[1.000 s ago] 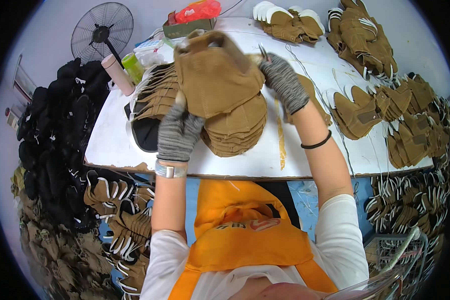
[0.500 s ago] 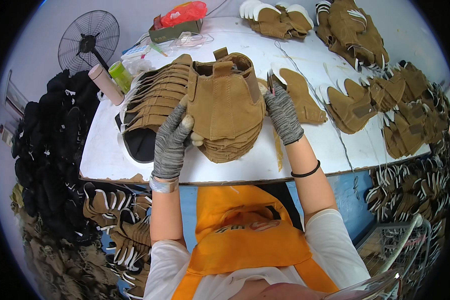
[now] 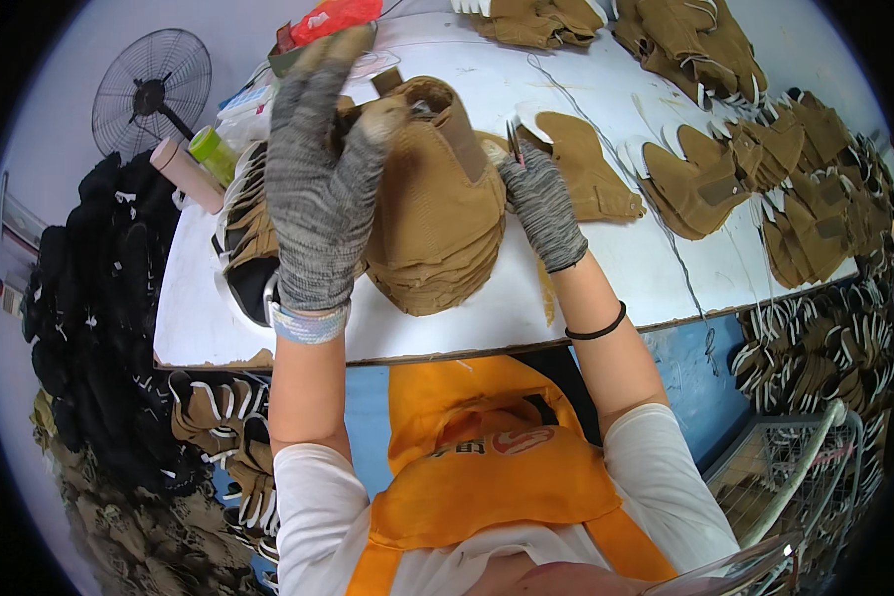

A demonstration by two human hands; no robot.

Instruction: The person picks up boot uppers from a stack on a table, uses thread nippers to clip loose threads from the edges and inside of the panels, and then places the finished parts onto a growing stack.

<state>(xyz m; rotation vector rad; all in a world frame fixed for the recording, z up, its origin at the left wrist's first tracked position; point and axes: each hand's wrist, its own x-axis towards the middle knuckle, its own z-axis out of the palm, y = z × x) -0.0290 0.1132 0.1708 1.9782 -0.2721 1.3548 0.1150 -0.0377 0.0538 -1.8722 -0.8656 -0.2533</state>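
Note:
A tall stack of tan boot-upper pieces (image 3: 437, 248) lies on the white table (image 3: 606, 298). My left hand (image 3: 318, 189), in a grey knit glove, is raised over the stack's left side and grips the top tan piece (image 3: 437, 169) at its upper edge. My right hand (image 3: 538, 199), also gloved, rests at the stack's right edge and holds small metal snips (image 3: 515, 139) that point up. Another fanned row of tan pieces (image 3: 253, 233) lies to the left, partly hidden behind my left hand.
Single tan uppers (image 3: 705, 184) and piles of them (image 3: 705, 45) cover the table's right and far side. A pink tube (image 3: 184, 174), a green bottle (image 3: 214, 149) and a red object (image 3: 338, 18) sit at the far left. A fan (image 3: 151, 94) stands beyond. Black (image 3: 99, 318) and tan pieces fill the floor.
My left hand has risen from the stack's front edge and lifted the top tan piece. My right hand has stayed at the stack's right edge with the snips.

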